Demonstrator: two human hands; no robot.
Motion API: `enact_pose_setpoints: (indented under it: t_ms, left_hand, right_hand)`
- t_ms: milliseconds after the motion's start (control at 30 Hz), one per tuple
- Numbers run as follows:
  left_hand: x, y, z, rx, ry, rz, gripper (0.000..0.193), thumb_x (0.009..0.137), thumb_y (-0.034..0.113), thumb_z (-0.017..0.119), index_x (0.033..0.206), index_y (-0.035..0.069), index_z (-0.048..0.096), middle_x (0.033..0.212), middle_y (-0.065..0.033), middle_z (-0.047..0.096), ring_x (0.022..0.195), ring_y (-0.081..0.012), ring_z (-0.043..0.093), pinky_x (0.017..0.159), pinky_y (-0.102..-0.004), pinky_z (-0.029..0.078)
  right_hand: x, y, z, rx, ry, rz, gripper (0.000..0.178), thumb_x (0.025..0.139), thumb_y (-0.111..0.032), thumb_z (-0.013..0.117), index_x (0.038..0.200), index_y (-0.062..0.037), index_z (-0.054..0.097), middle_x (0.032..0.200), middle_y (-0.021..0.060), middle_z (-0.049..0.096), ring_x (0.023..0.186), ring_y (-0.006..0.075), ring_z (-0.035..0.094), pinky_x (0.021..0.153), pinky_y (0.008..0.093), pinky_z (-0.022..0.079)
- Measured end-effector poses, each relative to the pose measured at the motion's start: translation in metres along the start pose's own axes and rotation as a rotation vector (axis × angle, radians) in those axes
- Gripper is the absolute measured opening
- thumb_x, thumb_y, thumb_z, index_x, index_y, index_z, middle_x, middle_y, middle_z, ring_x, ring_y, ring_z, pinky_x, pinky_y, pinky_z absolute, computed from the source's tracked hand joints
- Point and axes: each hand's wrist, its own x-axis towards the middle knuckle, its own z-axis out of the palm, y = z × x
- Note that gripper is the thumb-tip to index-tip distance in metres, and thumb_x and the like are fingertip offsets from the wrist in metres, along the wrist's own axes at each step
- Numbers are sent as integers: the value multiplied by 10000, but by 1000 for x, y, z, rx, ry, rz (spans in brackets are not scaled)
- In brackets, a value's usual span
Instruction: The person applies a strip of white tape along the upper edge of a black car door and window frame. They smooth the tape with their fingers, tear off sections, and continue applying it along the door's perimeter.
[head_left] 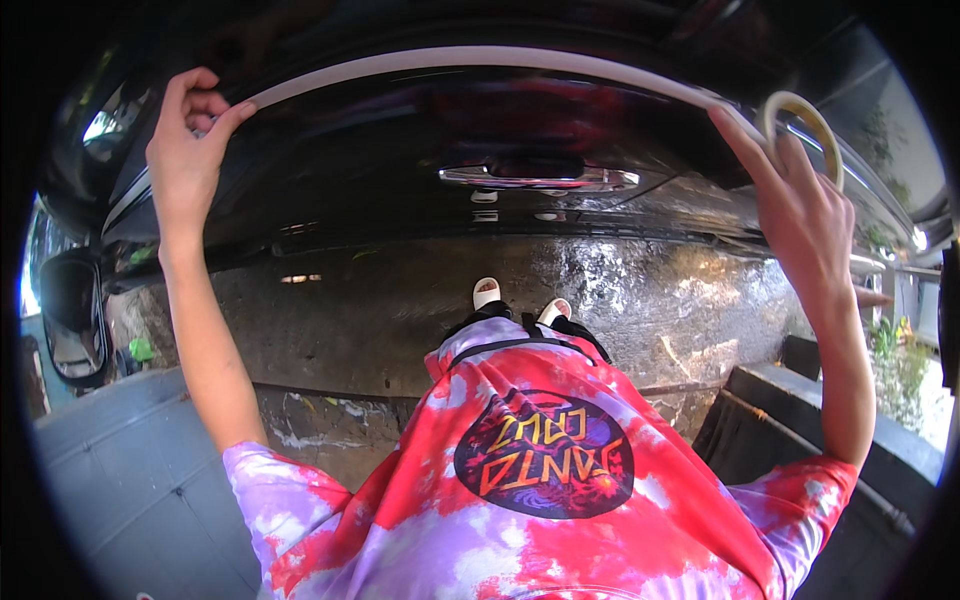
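A strip of pale masking tape (480,57) runs in an arc along the black car door (400,125), above its chrome handle (540,179). At the strip's left end is my left hand (192,140), fingers curled, thumb tip on the tape. My right hand (805,200) holds the tape roll (833,135) at the other end, its hoop around or against the fingers. The right index finger stretches along the tape beside the door. How the remaining right fingers grip the roll is partly hidden.
Below the door lies wet, shiny concrete (370,320), where my feet stand in white slides (486,292). A grey ledge (130,470) is at left, and dark steps or blocks (790,420) at right. The car's side mirror (75,315) juts out at far left.
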Motion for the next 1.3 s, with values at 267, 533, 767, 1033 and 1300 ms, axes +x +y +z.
enact_pose_setpoints:
  t_ms: [267,533,767,1033,1300]
  left_hand:
    - [-4,12,5,-81,0,49,411,826,102,835,1190,60,648,869,1,672,747,-85,558,762,-236,478]
    - [-8,10,20,-202,16,160,369,831,109,840,1153,89,660,890,18,669,779,-89,552,774,-246,474]
    - [-11,20,32,-317,89,219,317,829,87,842,1086,88,657,826,35,633,740,-75,514,758,-234,467]
    - [-8,44,52,-280,34,211,438,843,243,860,1180,84,630,1023,-40,621,921,-144,548,860,-299,460]
    - [-2,108,64,-388,67,281,373,712,-32,850,941,51,567,692,-45,547,622,-144,548,586,-291,432]
  right_hand:
    - [3,-16,8,-77,-123,168,829,908,60,637,1576,-380,419,1032,117,696,776,259,739,569,366,621]
    - [7,-20,18,-143,-18,162,801,925,-20,602,1578,-431,386,923,88,651,626,254,712,513,399,589]
    - [10,-23,20,-175,-47,174,808,935,-10,605,1592,-416,364,995,136,706,652,274,742,554,407,621]
    - [14,-25,21,-190,-61,170,820,936,6,601,1598,-409,351,1039,172,718,703,291,758,591,422,639]
    - [16,-26,20,-204,-54,166,823,928,9,602,1598,-402,357,1016,158,716,708,285,756,597,416,638]
